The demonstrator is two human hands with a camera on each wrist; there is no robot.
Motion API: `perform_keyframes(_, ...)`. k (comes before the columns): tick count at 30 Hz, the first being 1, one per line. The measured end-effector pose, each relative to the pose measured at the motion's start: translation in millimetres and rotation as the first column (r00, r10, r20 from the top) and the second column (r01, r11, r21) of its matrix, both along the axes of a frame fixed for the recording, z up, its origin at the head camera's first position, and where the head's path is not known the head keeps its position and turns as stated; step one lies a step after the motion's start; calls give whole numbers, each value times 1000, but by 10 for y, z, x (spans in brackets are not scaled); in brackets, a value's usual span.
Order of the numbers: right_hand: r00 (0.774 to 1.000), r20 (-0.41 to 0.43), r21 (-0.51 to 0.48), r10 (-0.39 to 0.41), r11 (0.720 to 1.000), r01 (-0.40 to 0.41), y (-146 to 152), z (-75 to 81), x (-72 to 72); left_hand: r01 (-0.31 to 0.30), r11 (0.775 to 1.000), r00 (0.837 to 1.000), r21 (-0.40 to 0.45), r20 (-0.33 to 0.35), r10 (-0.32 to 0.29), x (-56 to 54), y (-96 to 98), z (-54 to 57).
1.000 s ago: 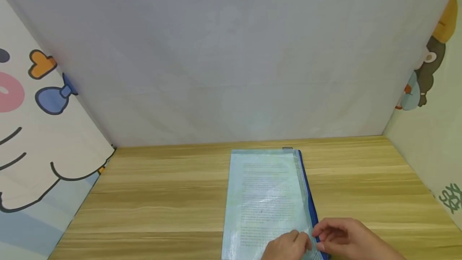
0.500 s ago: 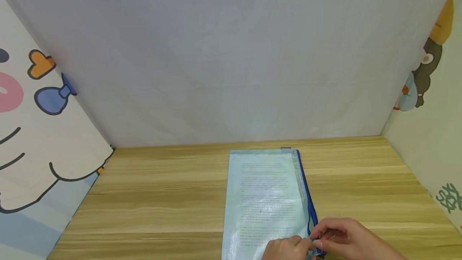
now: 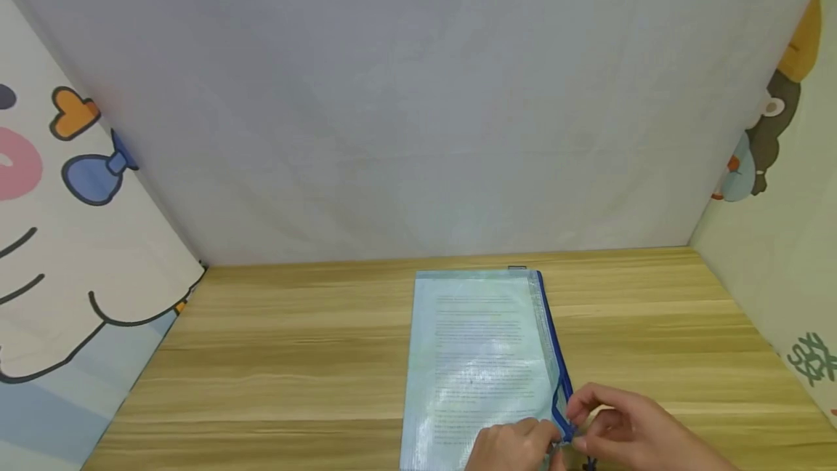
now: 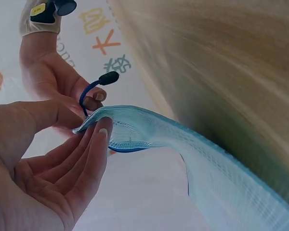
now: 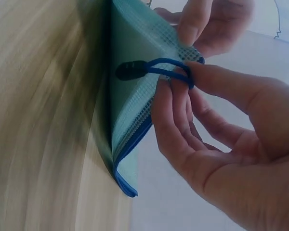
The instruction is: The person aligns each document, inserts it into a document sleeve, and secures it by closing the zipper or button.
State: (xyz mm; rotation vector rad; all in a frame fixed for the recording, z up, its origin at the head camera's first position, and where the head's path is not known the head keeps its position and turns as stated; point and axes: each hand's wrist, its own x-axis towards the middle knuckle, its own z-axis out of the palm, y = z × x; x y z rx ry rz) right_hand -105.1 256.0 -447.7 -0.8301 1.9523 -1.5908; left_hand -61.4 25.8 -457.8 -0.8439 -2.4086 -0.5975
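A pale blue mesh zipper pouch [image 3: 484, 355] with a printed sheet [image 3: 480, 325] showing through lies on the table. Its dark blue zipper [image 3: 550, 325] runs along the right side and bends near the hands. My left hand [image 3: 513, 445] pinches the near right corner, which is raised off the table in the left wrist view. Beside it, my right hand [image 3: 621, 427] pinches the zipper end at the blue cord of the pull. In the right wrist view, the pull's black tip [image 5: 131, 70] dangles from the looped cord [image 5: 168, 65]. The slider itself is hidden by fingers.
The wood-grain table [image 3: 281, 355] extends on both sides of the pouch. A plain grey-white cloth wall [image 3: 418, 107] stands behind it, with cartoon-printed panels at the left [image 3: 78, 253] and right [image 3: 785, 260]. A small dark tab [image 3: 517, 267] sticks out at the pouch's far edge.
Both hands have come together at the near right corner, and the corner has been lifted. The zipper edge there now bends inward, and the pull hangs below the right hand.
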Motion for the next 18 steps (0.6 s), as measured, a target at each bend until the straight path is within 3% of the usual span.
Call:
perform_keyframes(4, 993, -111, 31, -36, 999, 40, -6, -13, -5, -11, 1000, 1000, -4, 1, 11, -3, 3, 16)
perform_keyframes(12, 981, -188, 59, -47, 997, 59, -31, 31, -1, 4, 999, 994, -50, 113, 2, -1, -29, 77)
perform_keyframes(16, 955, -288, 65, -69, 994, 91, -45, 62, 6, -16, 999, 999, -29, 32, 17, -18, -14, 73)
perform_keyframes(18, 928, -362, 68, -85, 991, 117, -49, 78, 10, -21, 1000, 999, 13, -27, 21, -27, -2, 62)
